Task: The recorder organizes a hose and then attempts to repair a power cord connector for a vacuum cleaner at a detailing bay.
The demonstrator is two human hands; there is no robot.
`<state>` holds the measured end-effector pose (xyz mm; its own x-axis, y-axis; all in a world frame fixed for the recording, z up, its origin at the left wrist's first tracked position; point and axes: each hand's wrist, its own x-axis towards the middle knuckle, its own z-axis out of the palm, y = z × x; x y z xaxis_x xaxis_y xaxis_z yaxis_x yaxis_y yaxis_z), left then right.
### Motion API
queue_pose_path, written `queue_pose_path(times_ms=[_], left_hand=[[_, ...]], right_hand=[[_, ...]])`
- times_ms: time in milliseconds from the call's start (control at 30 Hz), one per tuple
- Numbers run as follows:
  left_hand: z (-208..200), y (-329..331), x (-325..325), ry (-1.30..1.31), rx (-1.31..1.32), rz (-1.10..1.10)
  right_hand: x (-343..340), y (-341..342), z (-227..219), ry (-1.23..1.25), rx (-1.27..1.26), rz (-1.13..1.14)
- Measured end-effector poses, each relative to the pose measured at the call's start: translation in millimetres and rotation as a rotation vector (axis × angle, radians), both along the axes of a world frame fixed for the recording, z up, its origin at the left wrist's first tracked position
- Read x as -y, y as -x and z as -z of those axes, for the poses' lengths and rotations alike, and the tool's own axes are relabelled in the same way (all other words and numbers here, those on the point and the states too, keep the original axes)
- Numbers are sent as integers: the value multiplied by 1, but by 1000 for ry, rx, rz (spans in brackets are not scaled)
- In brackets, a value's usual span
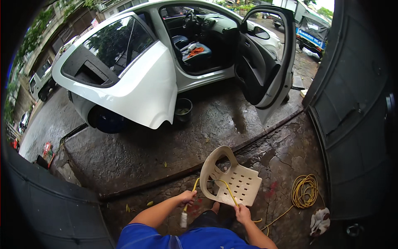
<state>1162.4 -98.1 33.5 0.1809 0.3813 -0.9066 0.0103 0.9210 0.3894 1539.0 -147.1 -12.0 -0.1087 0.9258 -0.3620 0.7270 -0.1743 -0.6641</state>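
My left hand (pixel 188 197) is closed round a yellow cord (pixel 227 187), or thin hose. From below that hand hangs the cord's end, which carries a whitish cylindrical piece (pixel 183 220). My right hand (pixel 242 213) grips the same cord farther along. Between the hands it arcs up over a beige plastic chair (pixel 240 182) with slots in its seat, standing just ahead of my feet. On the ground to the right lies the rest of the cord in a loose coil (pixel 304 191), and a strand runs from it toward my right hand.
A white car (pixel 137 91) stands ahead with two doors open, the front one (pixel 265 62) swung out to the right. Beside the car sits a dark bucket (pixel 183 110). A raised concrete edge (pixel 178 175) crosses the ground. Dark metal gates (pixel 352 116) flank me; a whitish cloth (pixel 320 221) lies right.
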Motion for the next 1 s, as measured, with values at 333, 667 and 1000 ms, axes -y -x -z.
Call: queue_pose_path(times_ms=[333, 667, 1000], left_hand=[[-61, -249, 24, -131, 334, -435], [-60, -200, 66, -719, -577, 859], [10, -199, 16, -945, -639, 597]], right_hand=[[38, 29, -47, -146, -1254, 188], [54, -5, -67, -133, -722, 421], [24, -24, -48, 68, -661, 833]])
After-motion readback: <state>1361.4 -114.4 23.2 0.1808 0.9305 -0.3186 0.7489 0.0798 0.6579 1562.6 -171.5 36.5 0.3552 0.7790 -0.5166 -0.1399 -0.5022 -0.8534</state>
